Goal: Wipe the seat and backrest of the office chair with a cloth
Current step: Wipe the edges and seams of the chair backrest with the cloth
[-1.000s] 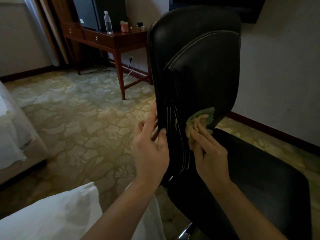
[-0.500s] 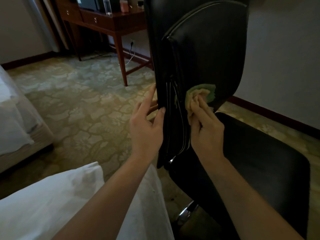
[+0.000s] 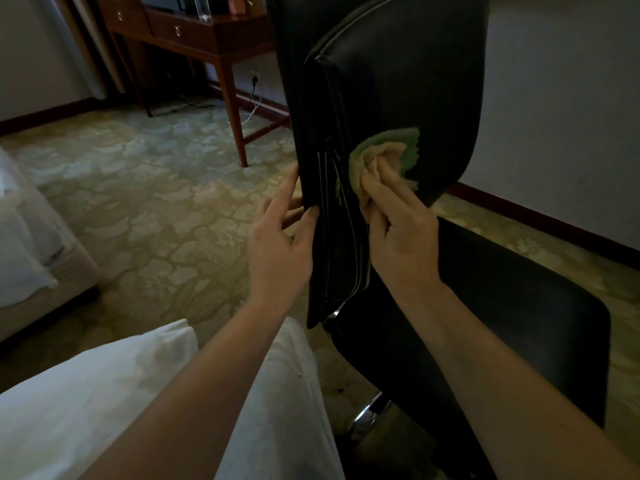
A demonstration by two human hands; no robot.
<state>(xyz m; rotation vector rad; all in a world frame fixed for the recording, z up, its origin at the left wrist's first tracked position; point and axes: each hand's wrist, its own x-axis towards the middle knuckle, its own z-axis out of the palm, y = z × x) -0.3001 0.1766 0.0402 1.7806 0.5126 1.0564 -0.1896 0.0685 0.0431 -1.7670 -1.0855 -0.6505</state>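
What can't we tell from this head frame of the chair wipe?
Head view only:
1. Top of the backrest: cut off by the upper frame edge.
2. Lower part of the cloth: covered by the right hand that grips it.
3. Fingertips of the left hand: some pass behind the backrest edge, so contact there is hidden.
4. Chair base: only a chrome bit shows below the seat.
5. Items on the desk: cropped by the top edge, too dark to identify.
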